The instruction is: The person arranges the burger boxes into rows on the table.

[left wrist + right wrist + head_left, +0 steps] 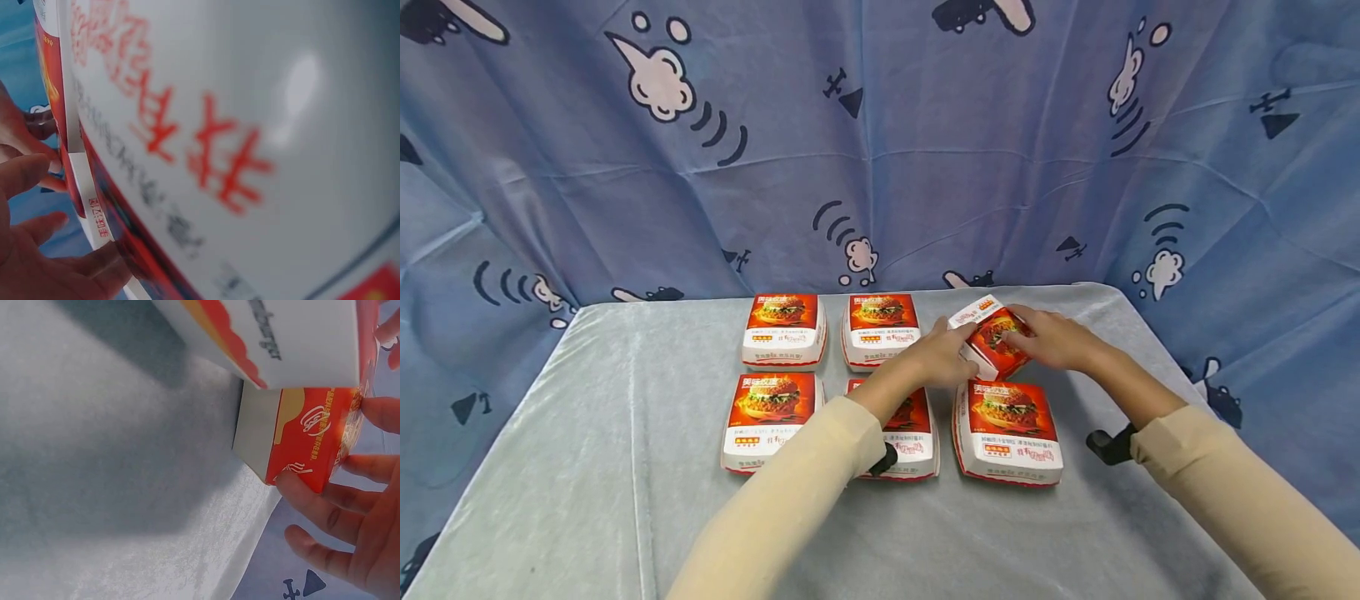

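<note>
Both hands hold one red-and-white burger box [996,343] at the back right of the table, turned at an angle to the others. My left hand [942,357] has its fingers and thumb at the left side of this box. On its right end, my right hand [1054,337] grips with fingers at the far edge and the thumb over the printed lid. The right wrist view shows fingertips against the box's red side [312,434]. Just in front stands another burger box [1009,432], which fills much of the left wrist view.
Two burger boxes stand in the back row, one at left [784,332] and one in the middle [881,330]. The front row has a left box [771,421] and a middle box [913,450], partly behind the left forearm. A blue patterned curtain [880,183] hangs behind the grey-covered table [587,442].
</note>
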Available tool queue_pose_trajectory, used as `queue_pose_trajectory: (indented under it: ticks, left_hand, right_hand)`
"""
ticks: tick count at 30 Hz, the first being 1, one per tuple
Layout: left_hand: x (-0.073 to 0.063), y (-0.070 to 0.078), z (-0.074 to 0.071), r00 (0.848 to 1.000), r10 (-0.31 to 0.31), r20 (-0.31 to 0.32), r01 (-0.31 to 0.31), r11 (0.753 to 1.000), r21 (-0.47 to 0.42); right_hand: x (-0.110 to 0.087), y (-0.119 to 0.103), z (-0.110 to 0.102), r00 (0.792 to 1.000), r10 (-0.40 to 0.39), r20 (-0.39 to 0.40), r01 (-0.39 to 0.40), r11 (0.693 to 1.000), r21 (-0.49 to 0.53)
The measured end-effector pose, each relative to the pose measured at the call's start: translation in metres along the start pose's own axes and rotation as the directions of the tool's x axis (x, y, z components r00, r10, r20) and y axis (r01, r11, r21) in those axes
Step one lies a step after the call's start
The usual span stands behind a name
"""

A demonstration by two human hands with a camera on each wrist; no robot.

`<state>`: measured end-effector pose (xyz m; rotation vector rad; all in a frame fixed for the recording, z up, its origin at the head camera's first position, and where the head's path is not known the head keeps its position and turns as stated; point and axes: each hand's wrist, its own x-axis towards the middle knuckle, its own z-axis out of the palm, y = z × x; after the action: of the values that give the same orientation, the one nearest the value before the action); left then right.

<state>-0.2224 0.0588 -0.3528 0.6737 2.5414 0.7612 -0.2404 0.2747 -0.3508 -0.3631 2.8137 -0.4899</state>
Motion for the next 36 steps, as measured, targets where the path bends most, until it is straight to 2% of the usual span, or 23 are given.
queue_pose_trajectory:
  ticks: [4,9,15,20,30,36]
  left_hand:
    - [0.0014,0.0003,0.0003,1.0,-0.01,-0.006,0.01,1.0,0.005]
    - [0.0008,0.0006,-0.0004,1.0,0.014,-0.011,-0.014,1.0,0.011]
    - [-0.0004,-0.0004,-0.0013,0.999,0.042,-0.018,-0.041,0.999,0.026]
    - [-0.0013,-0.0003,-0.0014,1.0,0.021,-0.004,-0.021,1.0,0.021]
    - [-0.0015,-0.0013,-0.0016,1.0,0.005,-0.005,-0.005,1.0,0.028]
    - [-0.0008,-0.0026,-0.002,0.999,0.035,-0.007,-0.034,0.999,0.027]
  right_hand:
    - [0.0009,0.001,-0.0005,1.0,-0.004,0.007,0.004,1.0,0.005]
    - [0.0014,0.0006,-0.0003,1.0,0.004,0.001,-0.004,1.0,0.007]
    - [0.0005,-0.001,-0.0026,0.996,0.076,-0.05,-0.077,0.997,-0.027]
    - [-0.0009,-0.0043,-0.0027,0.991,0.119,-0.065,-0.12,0.993,-0.007]
    - [-0.0012,-0.0029,0.0023,0.995,0.093,-0.038,-0.091,0.995,0.033]
    - [-0.0012,-0.0043,0.001,0.996,0.084,-0.037,-0.083,0.996,0.037]
